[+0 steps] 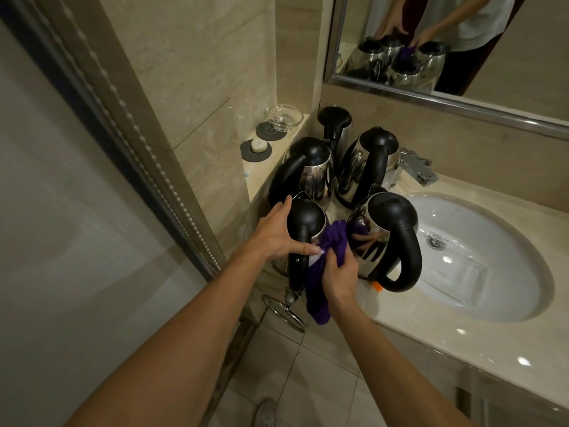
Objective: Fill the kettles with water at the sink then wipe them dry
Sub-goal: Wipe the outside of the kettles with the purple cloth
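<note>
The left hand [278, 234] lies over the near left kettle [303, 229], palm against its black lid and upper body, fingers stretched out straight, the thumb reaching across the top of the handle. The right hand [340, 277] is closed around a bunched purple cloth [329, 245], which it holds against the shiny side of that same kettle; the loose end of the cloth hangs down past the front edge of the table [446, 331]. The two hands nearly meet at the kettle's handle. Just to the right stands a second kettle [388, 235] with its big black handle curving toward the viewer, near the rim of the white sink [480, 260]. Behind these two stand three more kettles: one at the left [308, 171], one at the right [366, 167] beside the tap [417, 166], and one at the very back [337, 127] in the corner. All five have steel bodies with black lids and handles, and stand close together on the table left of the sink. On a ledge [277, 149] at the left wall sit a glass bowl [283, 117] and a small white bar of soap [258, 145], each on a dark round coaster. A mirror [462, 41] above reflects the kettles and the person's arms. A metal ring [284, 312] hangs below the table's front edge.
</note>
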`<state>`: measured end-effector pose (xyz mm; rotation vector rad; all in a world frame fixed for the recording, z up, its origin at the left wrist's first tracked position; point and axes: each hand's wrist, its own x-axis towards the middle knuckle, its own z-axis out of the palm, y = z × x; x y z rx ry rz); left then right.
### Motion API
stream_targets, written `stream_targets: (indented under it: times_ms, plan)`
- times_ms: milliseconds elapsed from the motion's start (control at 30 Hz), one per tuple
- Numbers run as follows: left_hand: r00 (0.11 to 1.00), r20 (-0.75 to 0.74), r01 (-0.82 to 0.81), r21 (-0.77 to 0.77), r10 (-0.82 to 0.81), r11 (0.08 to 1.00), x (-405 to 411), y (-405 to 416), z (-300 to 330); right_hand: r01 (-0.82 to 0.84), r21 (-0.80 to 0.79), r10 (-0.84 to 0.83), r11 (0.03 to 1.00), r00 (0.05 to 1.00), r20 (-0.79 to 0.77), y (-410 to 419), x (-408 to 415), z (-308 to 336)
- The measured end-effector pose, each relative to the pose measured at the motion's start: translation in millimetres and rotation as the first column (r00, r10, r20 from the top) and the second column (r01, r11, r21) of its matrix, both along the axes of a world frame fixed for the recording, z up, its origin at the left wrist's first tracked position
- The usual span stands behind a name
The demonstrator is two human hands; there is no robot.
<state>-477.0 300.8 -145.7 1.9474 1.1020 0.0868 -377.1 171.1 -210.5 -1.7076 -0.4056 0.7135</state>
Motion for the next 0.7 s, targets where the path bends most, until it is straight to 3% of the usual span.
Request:
stream_targets:
  times_ms: [167,367,567,700]
  plan:
    - [1.000,-0.021,0.003,0.001,-0.003,1.000,1.8,1.4,0.6,-0.081,-0.294,0.039,0.952,0.989,-0.146,-3.6,9.6,-14.5]
    - [0.999,-0.019,-0.031,0.029,0.032,0.999,9.5,-7.9,3.4,-0.034,-0.217,-0.016,0.976,0.974,-0.225,-10.7,19.7,11.6]
    - [0.998,-0.002,-0.066,0.025,0.066,0.998,12.5,-15.2,3.7,-0.051,-0.171,0.034,0.984,0.994,-0.104,-21.7,28.6,55.0]
    - [0.977,0.129,-0.166,-0.047,0.170,0.985,7.0,-26.1,8.5,-0.044,-0.086,0.037,0.995,0.996,-0.079,-33.0,33.1,91.9]
